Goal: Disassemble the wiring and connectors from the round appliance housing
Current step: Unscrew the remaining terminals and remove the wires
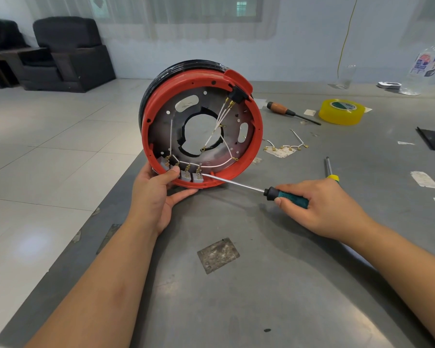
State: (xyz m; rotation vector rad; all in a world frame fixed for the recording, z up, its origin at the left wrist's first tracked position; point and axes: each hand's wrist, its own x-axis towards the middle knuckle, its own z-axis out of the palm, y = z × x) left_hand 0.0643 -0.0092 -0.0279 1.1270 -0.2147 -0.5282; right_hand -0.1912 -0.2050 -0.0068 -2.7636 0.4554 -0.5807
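Worktop (299,285): grey, scuffed, patched with tape scraps; the job sits near its far left corner, close to the edge above the tiled floor.
Housing (255,136): the round appliance housing stands tilted on its red rim, open side to the camera, black body behind. Propped like this, it could roll or tip off the near edge if the supporting grip slackens.
Left hand (158,194): cupped under the lower rim, palm up, thumb pressed inside against the grey terminal blocks (186,175). It is closed on the housing, forearm stretched straight out across the worktop. The thumb lies just beside the tool tip, so a slip would likely strike it.
Right hand (322,204): wrapped shut round the teal handle of a screwdriver (236,183), wrist low, knuckles up, shaft pointing left and slightly upward.
Tip: meets the rightmost block where a brass connector (199,169) sits. Too much levering here could crack the block or shear the connector.
White wires (221,119): run from the blocks across the metal plate to a black socket (235,95) at upper right; several ends hang free. A sideways jab might nick the insulation.
Loose leads (284,146): already lying on the worktop right of the housing, easily swept off.
Spare tools: a wooden-handled driver (290,113), a yellow tape roll (340,111).
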